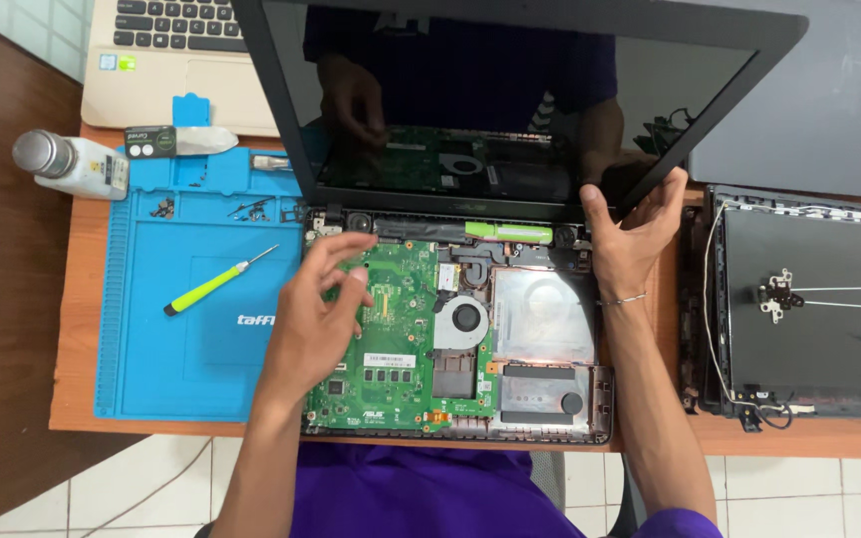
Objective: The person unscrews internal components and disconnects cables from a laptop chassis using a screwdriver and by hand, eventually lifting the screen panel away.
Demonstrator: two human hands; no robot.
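A: State the condition of the opened laptop [470,329].

B: It lies at the centre of the worktop [77,329], base cover off. A green circuit board [391,349] fills the left half; a round fan [463,319] sits beside it, and a silver drive bay [542,317] is to the right. The black screen [490,100] stands raised at the rear.

A: Hand positions?

B: The left hand [319,317] rests on the circuit board, fingers loosely curled, grasping nothing. The right hand [633,234] grips the screen's lower right corner.

A: Surroundings, including labelled items?

B: A blue work mat [181,349] lies just left, carrying a green-handled screwdriver [216,282] and loose screws [251,209]. At its top edge lies a small dark rectangular pack [149,141] showing two pale discs. A white bottle [72,164] with a metal cap lies at the mat's upper left corner. A beige laptop [166,60] sits behind; a dark detached lid [809,309] with white cables lies right.
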